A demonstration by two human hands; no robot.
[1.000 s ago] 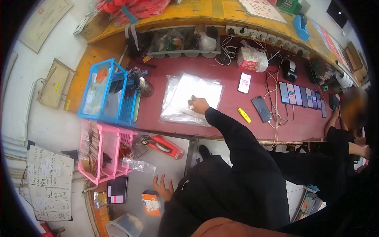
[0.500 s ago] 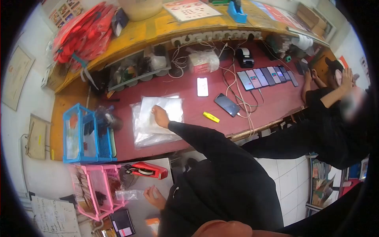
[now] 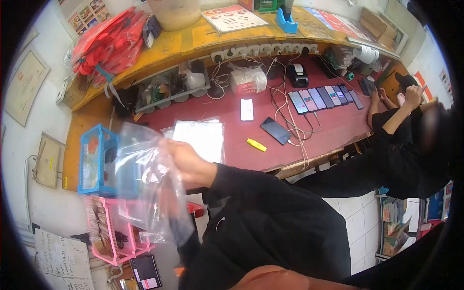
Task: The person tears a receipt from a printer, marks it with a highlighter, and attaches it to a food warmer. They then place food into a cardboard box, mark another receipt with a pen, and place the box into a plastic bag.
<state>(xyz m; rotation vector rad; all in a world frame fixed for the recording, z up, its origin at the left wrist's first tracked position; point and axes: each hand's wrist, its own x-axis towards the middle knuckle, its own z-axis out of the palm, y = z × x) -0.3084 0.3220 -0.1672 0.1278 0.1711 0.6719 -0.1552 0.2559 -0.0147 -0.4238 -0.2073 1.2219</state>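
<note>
My right hand (image 3: 186, 162) is raised above the desk edge, its fingers closed on the top of a clear plastic bag (image 3: 145, 174). The bag hangs open and wrinkled in front of the blue basket (image 3: 100, 186) and pink rack (image 3: 108, 249). My left hand (image 3: 170, 200) is behind the bag, blurred and mostly hidden, so its fingers cannot be made out. A stack of clear plastic sheets or bags (image 3: 200, 137) lies on the red desk beyond my right hand.
Phones (image 3: 316, 100) stand in a row by a black printer (image 3: 298, 76). Nearer are a white-screened phone (image 3: 247, 110), a dark phone (image 3: 275, 130), cables and a yellow highlighter (image 3: 256, 145). People in dark clothes (image 3: 411, 159) sit at the right, one with a raised hand (image 3: 413, 96).
My right hand has come off the stack towards me, lifting a clear bag. My left hand has moved up behind it. The red tape dispenser is now mostly covered.
</note>
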